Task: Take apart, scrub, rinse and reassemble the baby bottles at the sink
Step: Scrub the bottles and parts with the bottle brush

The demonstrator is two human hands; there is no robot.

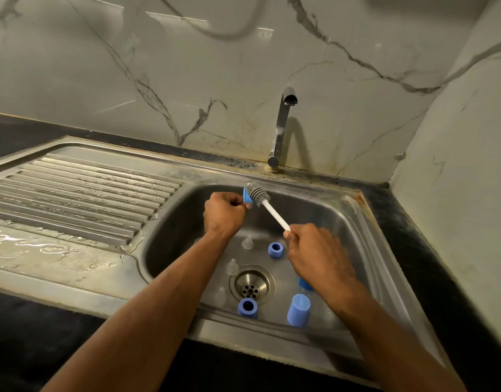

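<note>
left hand (223, 212) curls round a blue bottle part (247, 196) over the sink's (365, 222) back-left corner | bottle brush (259, 193) bristles touch that part | right hand (314, 250) grips the white brush handle | clear teats (232, 267), blue collars (275, 249), blue cap (298, 309) around the drain (251, 284)

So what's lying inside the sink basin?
On the sink floor: two blue rings, a blue cap, three clear teats and the drain. The right hand and its forearm cover another blue piece.
</note>
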